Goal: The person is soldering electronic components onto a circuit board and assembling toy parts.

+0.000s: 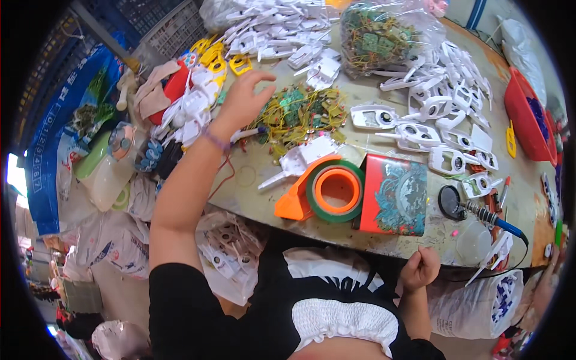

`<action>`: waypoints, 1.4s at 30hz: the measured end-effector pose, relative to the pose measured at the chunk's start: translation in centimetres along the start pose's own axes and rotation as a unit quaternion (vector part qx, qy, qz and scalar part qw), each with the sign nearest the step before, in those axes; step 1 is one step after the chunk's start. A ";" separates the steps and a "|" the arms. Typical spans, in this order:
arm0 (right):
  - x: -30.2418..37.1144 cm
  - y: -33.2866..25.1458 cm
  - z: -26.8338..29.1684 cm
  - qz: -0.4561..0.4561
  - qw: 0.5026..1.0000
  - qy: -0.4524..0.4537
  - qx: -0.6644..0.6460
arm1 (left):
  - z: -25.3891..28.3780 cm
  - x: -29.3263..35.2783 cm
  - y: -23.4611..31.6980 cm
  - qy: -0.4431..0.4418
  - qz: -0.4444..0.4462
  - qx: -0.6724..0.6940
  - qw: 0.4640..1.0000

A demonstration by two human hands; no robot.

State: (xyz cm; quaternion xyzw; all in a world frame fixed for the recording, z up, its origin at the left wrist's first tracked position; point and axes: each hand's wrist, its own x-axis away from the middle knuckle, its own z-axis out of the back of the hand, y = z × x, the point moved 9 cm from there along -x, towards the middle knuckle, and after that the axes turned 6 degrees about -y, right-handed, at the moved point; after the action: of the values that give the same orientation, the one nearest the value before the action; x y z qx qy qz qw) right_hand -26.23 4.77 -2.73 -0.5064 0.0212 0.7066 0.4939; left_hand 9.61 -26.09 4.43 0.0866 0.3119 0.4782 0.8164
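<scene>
My left hand (245,101) is stretched over the table, thumb and fingers apart, with nothing visible in it. It is beside a heap of small green circuit boards with yellow wires (300,117). White plastic housings (189,111) and yellow ones (211,57) lie to its left. My right hand (420,268) is closed at the near table edge, its fingers curled; whatever they may hold is hidden. Close in front of it stand a red box with a blue pattern (393,195) and an orange tape dispenser (294,201) with green tape. A white housing (306,157) lies behind the dispenser.
A blue-handled soldering iron (495,220) rests by a round black dish (451,203) at the right. White housings (420,135) spread across the right side. At the back are a bag of circuit boards (384,39) and more housings; a red basin (531,120) stands far right.
</scene>
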 end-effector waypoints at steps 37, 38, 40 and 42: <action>-1.8 -0.2 -0.9 -0.015 0.999 -0.025 0.017 | -4.0 12.4 20.5 0.028 -0.114 -0.035 0.992; -1.8 -0.2 -0.9 -0.015 0.999 -0.025 0.016 | -4.7 12.2 20.8 -0.006 -0.105 -0.037 0.994; -1.8 -0.3 -0.9 -0.013 1.000 -0.025 0.012 | -5.0 11.9 21.1 -0.040 -0.095 -0.040 0.994; -1.7 -0.1 -0.9 -0.018 0.999 -0.025 0.013 | -4.4 10.9 21.4 -0.052 -0.077 0.005 0.996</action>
State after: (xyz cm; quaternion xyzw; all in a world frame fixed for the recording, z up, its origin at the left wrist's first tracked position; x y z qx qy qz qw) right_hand -25.56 3.22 -1.89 -0.4821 0.0090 0.7097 0.5136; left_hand -4.74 -6.42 5.69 0.0909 0.2772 0.4070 0.8656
